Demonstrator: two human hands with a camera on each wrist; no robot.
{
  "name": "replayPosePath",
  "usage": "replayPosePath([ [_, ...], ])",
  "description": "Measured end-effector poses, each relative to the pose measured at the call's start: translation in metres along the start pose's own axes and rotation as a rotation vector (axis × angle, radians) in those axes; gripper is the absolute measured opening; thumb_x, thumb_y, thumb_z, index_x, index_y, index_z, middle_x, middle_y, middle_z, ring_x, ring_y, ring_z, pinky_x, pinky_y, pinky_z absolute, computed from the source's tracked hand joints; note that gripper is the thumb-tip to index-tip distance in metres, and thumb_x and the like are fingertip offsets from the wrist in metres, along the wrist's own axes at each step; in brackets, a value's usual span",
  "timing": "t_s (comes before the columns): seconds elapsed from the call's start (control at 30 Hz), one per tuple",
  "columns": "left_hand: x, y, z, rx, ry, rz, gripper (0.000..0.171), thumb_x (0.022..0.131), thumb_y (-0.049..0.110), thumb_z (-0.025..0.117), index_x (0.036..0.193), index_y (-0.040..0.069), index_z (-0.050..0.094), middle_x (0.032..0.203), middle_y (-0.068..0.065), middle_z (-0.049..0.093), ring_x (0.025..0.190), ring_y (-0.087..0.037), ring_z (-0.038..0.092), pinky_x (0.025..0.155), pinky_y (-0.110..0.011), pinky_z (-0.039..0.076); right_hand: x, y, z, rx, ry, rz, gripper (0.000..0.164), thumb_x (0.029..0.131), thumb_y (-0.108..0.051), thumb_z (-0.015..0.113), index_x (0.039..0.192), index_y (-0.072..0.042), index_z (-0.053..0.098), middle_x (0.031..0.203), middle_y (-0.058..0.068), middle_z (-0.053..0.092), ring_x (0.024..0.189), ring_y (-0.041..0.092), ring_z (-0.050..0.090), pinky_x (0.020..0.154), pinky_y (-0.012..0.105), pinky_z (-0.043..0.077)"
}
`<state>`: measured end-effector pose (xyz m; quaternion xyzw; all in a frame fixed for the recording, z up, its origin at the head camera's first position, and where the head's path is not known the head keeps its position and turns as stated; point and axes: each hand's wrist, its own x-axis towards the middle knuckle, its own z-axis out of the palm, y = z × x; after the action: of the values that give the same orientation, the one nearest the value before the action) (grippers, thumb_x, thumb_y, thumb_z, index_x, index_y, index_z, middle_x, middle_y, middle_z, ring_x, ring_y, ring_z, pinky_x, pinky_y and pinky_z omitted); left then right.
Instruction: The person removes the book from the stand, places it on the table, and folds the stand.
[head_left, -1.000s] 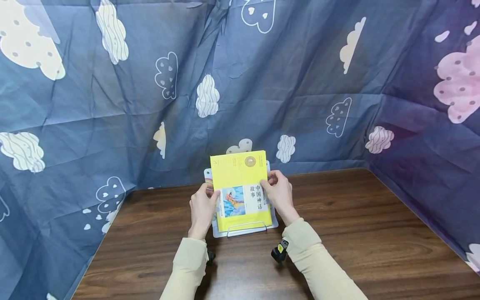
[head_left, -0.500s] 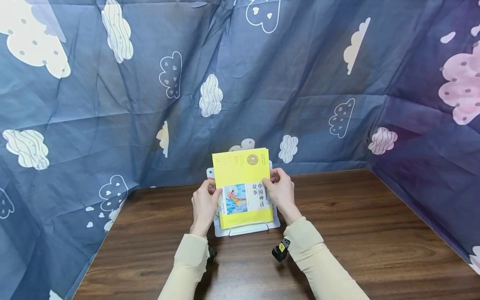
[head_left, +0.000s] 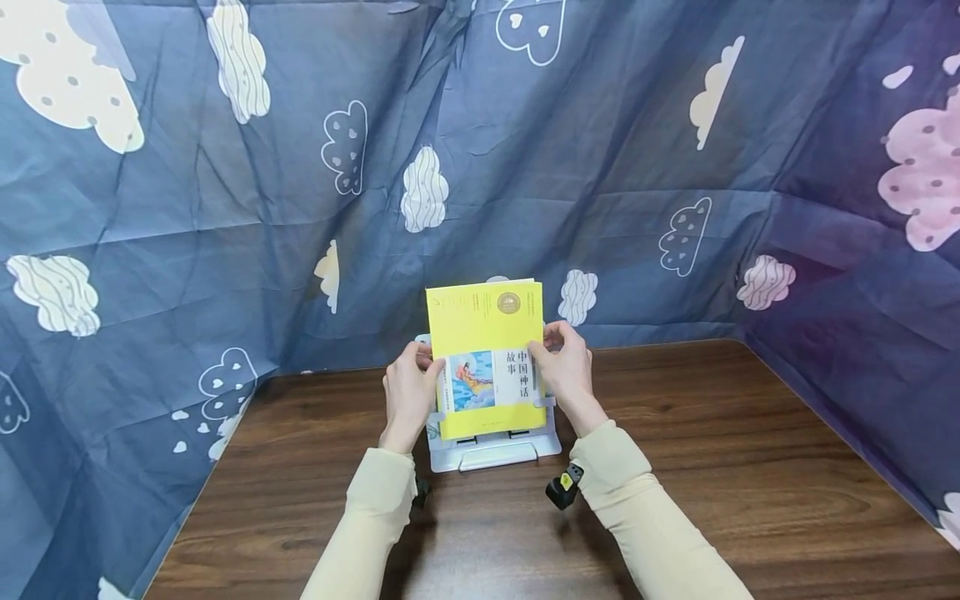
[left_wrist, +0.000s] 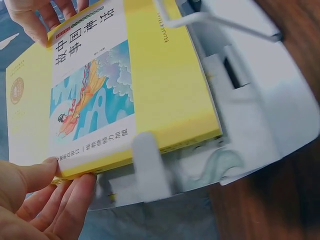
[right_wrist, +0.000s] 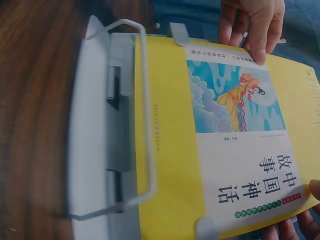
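At stand [head_left: 498, 455], yellow bk [head_left: 486, 358], L hand [head_left: 407, 392], R hand [head_left: 567, 367], grip pinched on opp. edges

This is a desk-like reading spot screened by fabric; the kind of room beyond cannot be told. Blue cloth [head_left: 517, 217] with cloud prints [head_left: 425, 190] hangs behind and beside the wood-grain table [head_left: 690, 450]; a book stand [head_left: 497, 455] sits on the table.

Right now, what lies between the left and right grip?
The yellow Chinese mythology storybook, held at both side edges; the head view shows it.
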<state>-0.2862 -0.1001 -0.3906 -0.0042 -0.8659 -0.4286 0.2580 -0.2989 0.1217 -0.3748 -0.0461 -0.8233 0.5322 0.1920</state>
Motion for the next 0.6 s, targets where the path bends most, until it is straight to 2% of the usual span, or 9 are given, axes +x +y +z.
replayPosePath([
  [0.2, 0.009, 0.007, -0.008, -0.017, 0.032, 0.024, 0.021, 0.091, 0.018, 0.071, 0.108, 0.006, 0.065, 0.087, -0.008, 0.068, 0.074, -0.023, 0.064, 0.063, -0.037, 0.051, 0.006, -0.013, -0.001, 0.015, 0.002, -0.049, 0.022, 0.089, -0.015, 0.067, 0.109, -0.008, 0.059, 0.097, 0.008, 0.058, 0.083, 0.024, 0.058, 0.071, 0.035, 0.047],
  [0.6, 0.017, 0.016, -0.015, -0.079, 0.042, 0.029, 0.021, 0.091, 0.019, 0.071, 0.106, 0.005, 0.064, 0.090, -0.007, 0.065, 0.078, -0.020, 0.063, 0.067, -0.035, 0.053, 0.012, -0.022, -0.006, 0.059, -0.024, -0.068, 0.023, 0.091, -0.017, 0.067, 0.110, -0.009, 0.057, 0.101, 0.009, 0.056, 0.083, 0.022, 0.062, 0.068, 0.034, 0.050],
])
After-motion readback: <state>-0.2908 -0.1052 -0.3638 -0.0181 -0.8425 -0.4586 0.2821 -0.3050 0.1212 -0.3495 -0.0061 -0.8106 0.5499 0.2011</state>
